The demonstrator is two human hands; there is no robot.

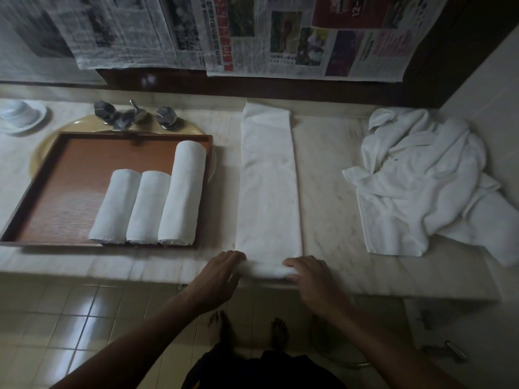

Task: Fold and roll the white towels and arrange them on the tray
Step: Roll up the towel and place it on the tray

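A white towel (268, 178), folded into a long narrow strip, lies on the marble counter and runs from the back wall to the front edge. Its near end is turned up into a small roll. My left hand (222, 272) grips the left side of that roll and my right hand (310, 276) grips the right side, fingers curled over it. A brown wooden tray (64, 175) lies to the left over the sink. Three rolled white towels (148, 203) lie side by side in its right half, the rightmost the longest.
A heap of loose white towels (421, 181) lies at the counter's right end by the wall. A tap with two handles (132, 115) stands behind the tray, and a white dish (21, 115) is at far left. Newspaper sheets (280, 35) hang above.
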